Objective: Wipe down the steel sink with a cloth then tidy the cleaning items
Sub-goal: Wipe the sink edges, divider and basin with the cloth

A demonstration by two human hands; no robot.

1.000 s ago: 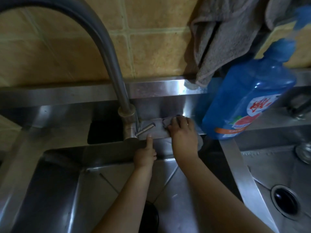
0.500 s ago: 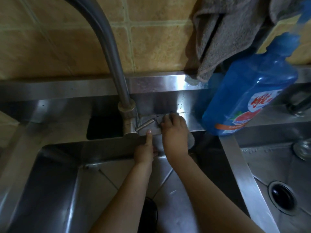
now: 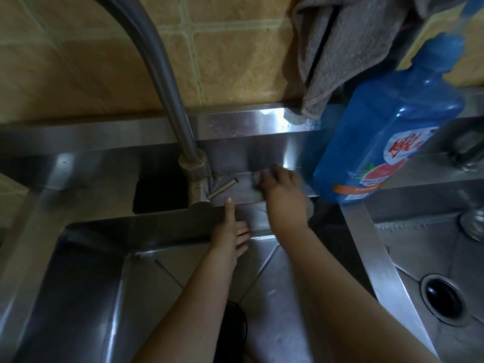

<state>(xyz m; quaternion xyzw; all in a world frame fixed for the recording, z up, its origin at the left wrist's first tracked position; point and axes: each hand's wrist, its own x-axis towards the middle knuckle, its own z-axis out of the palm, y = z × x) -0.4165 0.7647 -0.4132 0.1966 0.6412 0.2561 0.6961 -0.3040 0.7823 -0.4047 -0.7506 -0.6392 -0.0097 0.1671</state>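
The person shows only as two arms: the left forearm (image 3: pixel 199 297) comes in at the lower middle of the frame and the right forearm (image 3: pixel 340 297) at the lower right, both bare, smooth and rounded along all their visible length. The left hand (image 3: pixel 230 231), at the centre of the frame, is plump with short fingers, and the one fingernail (image 3: pixel 229 200) that shows plainly is short, rounded and pale with a slight shine. The right hand (image 3: pixel 281 189), just right of centre, looks broader, and its knuckles and fingertips are smeared by blur, so its nails cannot be made out.
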